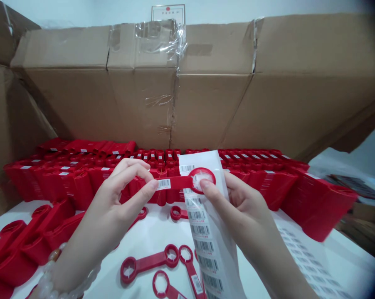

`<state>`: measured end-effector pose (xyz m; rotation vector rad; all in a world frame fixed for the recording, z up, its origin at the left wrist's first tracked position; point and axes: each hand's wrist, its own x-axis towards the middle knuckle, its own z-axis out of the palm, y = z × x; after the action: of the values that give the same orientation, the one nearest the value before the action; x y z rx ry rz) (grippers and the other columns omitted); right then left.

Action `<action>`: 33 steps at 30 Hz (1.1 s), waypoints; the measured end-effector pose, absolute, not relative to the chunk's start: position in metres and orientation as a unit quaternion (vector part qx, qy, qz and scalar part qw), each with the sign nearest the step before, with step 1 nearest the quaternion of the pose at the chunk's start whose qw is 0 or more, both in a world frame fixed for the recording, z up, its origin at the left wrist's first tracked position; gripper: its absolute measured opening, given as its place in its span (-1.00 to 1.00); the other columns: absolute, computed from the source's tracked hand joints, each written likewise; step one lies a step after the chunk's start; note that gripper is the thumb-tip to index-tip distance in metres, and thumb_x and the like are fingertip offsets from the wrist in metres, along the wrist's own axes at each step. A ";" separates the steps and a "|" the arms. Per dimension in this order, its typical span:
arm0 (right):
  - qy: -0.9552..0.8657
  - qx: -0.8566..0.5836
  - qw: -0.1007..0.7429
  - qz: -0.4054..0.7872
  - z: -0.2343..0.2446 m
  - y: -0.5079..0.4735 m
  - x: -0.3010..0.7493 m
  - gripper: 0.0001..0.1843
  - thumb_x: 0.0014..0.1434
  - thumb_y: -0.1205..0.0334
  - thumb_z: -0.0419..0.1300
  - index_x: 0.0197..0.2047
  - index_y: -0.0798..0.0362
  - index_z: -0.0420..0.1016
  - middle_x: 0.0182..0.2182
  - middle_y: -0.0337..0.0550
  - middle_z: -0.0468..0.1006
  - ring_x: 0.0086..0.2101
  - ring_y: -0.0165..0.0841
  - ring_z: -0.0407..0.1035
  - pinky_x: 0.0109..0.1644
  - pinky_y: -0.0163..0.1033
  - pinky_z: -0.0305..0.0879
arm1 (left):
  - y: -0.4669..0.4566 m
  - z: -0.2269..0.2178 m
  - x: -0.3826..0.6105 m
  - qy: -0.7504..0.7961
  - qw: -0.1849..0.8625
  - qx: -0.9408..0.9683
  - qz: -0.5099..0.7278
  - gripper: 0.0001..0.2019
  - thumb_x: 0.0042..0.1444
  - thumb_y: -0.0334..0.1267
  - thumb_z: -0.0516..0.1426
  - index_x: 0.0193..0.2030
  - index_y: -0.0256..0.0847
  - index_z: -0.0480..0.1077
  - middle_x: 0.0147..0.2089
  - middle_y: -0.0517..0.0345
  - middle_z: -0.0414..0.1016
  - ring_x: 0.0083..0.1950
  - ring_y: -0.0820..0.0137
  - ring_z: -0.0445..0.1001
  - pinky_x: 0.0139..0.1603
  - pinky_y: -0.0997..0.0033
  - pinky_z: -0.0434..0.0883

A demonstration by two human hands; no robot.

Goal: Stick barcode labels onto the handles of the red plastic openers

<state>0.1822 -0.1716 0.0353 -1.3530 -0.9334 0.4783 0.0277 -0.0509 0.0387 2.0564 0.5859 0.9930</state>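
A red plastic ring wrench (178, 182) is held level in front of me, with a barcode label (163, 184) on its handle. My left hand (122, 195) pinches the wrench at the label's left edge, thumb against index finger; its left end is partly hidden by those fingers. My right hand (240, 203) grips the wrench's right ring under the thumb, together with a long strip of barcode labels (203, 232) that hangs down behind the wrench. Below on the white table, several more red ring wrenches (153, 262) lie loose, some bearing labels.
Rows of folded red pieces with small white labels (69, 182) line the table's back. More red pieces (28, 245) lie at the left. A label sheet (312, 261) lies flat at the right. Cardboard walls (137, 104) rise behind and at the left.
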 end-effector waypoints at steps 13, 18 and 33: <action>-0.417 -0.591 0.656 0.216 0.033 -0.173 0.182 -0.73 0.23 0.01 0.28 -0.21 0.05 0.47 -0.33 -0.17 0.61 -0.47 -0.38 0.49 -0.36 -0.31 0.42 | -0.050 0.035 0.029 0.242 0.399 0.793 0.392 -0.71 0.25 -0.03 0.14 -0.41 -0.15 0.35 0.00 0.29 0.37 0.02 0.36 0.36 0.23 0.31 0.20; -0.450 -0.584 0.643 0.210 0.030 -0.172 0.188 -0.73 0.26 0.00 0.25 -0.20 0.05 0.46 -0.33 -0.19 0.61 -0.47 -0.38 0.50 -0.28 -0.27 0.45 | -0.047 0.033 0.027 0.244 0.395 0.793 0.394 -0.72 0.25 -0.04 0.14 -0.41 -0.14 0.35 -0.01 0.29 0.38 0.03 0.36 0.36 0.22 0.30 0.21; -0.450 -0.584 0.656 0.161 0.033 -0.177 0.171 -0.77 0.23 0.01 0.26 -0.24 0.01 0.47 -0.42 -0.19 0.55 -0.39 -0.34 0.47 -0.44 -0.37 0.38 | -0.041 0.027 0.034 0.246 0.405 0.773 0.422 -0.64 0.17 -0.03 0.22 -0.51 -0.23 0.31 -0.08 0.20 0.39 -0.11 0.41 0.42 -0.01 0.38 0.31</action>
<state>0.1707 -0.1768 0.0334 -1.3245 -1.0209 0.3648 0.0340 -0.0406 0.0265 1.9504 0.6202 1.0642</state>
